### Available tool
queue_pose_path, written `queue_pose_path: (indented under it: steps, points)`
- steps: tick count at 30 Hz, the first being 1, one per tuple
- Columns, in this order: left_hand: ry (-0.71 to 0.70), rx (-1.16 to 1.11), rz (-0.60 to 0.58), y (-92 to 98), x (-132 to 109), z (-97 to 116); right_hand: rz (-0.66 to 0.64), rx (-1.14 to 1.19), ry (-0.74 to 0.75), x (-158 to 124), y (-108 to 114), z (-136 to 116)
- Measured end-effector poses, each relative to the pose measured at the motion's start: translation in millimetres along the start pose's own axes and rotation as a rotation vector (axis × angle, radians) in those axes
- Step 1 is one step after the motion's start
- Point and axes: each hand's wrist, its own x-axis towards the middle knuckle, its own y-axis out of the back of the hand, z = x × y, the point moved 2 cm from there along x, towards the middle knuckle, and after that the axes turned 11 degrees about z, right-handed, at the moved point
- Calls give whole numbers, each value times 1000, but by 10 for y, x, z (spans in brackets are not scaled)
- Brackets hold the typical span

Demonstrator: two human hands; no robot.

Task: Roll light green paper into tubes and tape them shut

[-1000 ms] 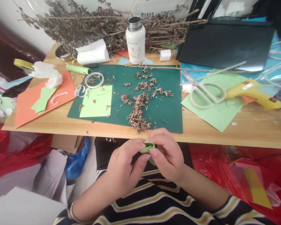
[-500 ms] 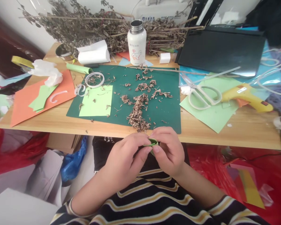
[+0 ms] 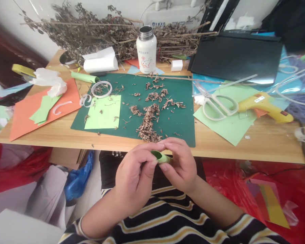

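A small rolled tube of green paper (image 3: pixel 163 158) is held between my two hands, just off the table's front edge. My left hand (image 3: pixel 138 173) pinches its open end with thumb and fingers. Around its other end curl the fingers of my right hand (image 3: pixel 181 166), the thumb pressed underneath. Part of the tube is hidden by the fingers. Right beyond my hands, a heap of crumbled dry leaves (image 3: pixel 148 127) lies on the green cutting mat (image 3: pixel 178 125). A light green paper square (image 3: pixel 104 117) rests on the mat's left, with a roll of tape (image 3: pixel 101 89) touching its top.
White scissors (image 3: pixel 218 105) and a yellow glue gun (image 3: pixel 266 105) lie at right on green paper. A white bottle (image 3: pixel 146 51) stands uncapped at the back, before bundled dried plants (image 3: pixel 91 34). Orange paper (image 3: pixel 40 112) covers the left side. A black laptop-like slab (image 3: pixel 239 56) sits back right.
The green paper tube has turned so its opening faces more to the left and more of its side shows. My left hand has shifted slightly left. The view has moved a little.
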Motion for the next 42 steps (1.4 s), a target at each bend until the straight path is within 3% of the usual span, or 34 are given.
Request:
queue_pose_path:
  steps: [6,11,14,19,21,26,29,32,36,40,42]
  points:
    - [36,-79,130,45,36,-70,-260,-137,-109,-11,46,108]
    - [122,5,-13,183,122,-182,-295,-245,-99,25,111,133]
    - [93,138,-80,267,212,-187,-344,-311,-89,62,128,136]
    - [100,292,-148,267,291,-181,-406,-376,-16,97,120,115]
    - [140,269,-64,250,278,-222,-419,-404,16,98,117,114]
    - [256,222,313,258,188,-395,-370,-466,143,107,171,143]
    - [302,141,356,261,146,-469,-302,-453,145,146,234,170]
    - [238,3,297,277,139,-508,-276,-402,133,191,270,183]
    - [-56,109,189,363,169,-513,-356,-346,111,212,252,199]
    - [-252,380,-121,388,207,-456,-386,-306,108,198,214,208]
    - [-309,439,-210,378,220,-415,-387,-284,106,188,202,211]
